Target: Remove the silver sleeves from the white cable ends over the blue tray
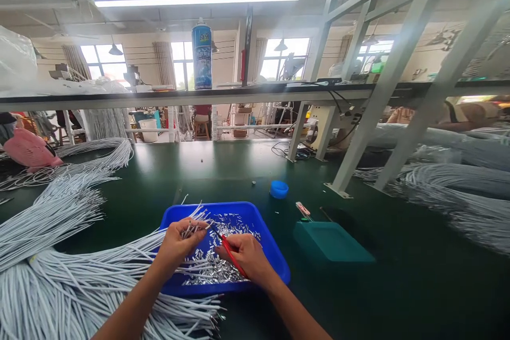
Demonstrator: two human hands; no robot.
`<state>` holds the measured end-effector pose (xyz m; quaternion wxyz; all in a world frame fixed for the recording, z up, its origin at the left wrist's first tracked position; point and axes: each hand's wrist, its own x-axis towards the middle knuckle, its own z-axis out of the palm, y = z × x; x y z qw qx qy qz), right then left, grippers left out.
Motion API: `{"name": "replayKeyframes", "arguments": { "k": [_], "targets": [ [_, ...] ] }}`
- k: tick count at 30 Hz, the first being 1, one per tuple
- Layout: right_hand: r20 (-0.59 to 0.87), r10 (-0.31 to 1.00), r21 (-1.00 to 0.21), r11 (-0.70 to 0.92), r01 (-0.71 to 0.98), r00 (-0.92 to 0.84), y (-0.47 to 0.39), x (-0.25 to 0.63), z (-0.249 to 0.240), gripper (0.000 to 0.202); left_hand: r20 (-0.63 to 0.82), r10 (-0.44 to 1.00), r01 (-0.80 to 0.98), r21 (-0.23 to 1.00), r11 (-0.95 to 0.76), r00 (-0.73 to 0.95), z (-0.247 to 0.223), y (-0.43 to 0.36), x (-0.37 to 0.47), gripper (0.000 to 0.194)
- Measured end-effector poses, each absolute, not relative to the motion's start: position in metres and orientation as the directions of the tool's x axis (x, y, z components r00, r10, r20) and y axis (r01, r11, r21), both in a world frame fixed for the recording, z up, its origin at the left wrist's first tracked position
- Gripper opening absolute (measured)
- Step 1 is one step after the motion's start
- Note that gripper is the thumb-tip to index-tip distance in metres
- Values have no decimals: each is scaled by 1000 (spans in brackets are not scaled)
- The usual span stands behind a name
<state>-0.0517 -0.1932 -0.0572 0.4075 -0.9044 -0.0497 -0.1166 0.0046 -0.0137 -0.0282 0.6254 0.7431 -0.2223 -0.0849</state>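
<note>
Windows and a long ceiling light brighten the workshop behind a green table, with a raised shelf running across the view. At the far left, a pink object sits near loops of pale wire, and large bundles of white wires spread over the table toward the middle. The left hand holds the ends of several wires, its grip narrow, over a blue tray strewn with small silver metal pieces. Above, on the shelf, stands a blue spray can; its label bears large characters and smaller lettering, too small to read surely. The right hand is closed around a red-handled tool, whose dark tip is at the wire ends by the left fingers. Farther right are a small blue cup, a pink-and-white tool and, just beside it, a teal box. Slanted metal posts rise past the shelf, and coiled wires lie at the far right. No brand is legible.
</note>
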Motion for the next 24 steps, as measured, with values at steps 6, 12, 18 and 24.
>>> {"name": "replayKeyframes", "arguments": {
  "k": [6, 12, 18, 24],
  "targets": [
    [235, 29, -772, -601, 205, 971, -187, -53, -59, 41, 198, -431, -269, 957, -108, 880, -27, -16, 2, 32],
    [272, 46, -744, -623, 240, 961, -186, -50, -60, 37, -85, -613, 87, 996, -28, 785, -28, -11, 8, 38],
    [114, -26, -972, -208, 106, 993, -191, -47, -60, 32, -56, -608, 74, 997, 4, 792, -34, -11, 11, 34],
    [123, -78, -983, 125, 132, 989, -174, -52, -65, 28, 52, -621, -174, 975, -138, 782, -39, -15, 6, 28]
  ]
}}
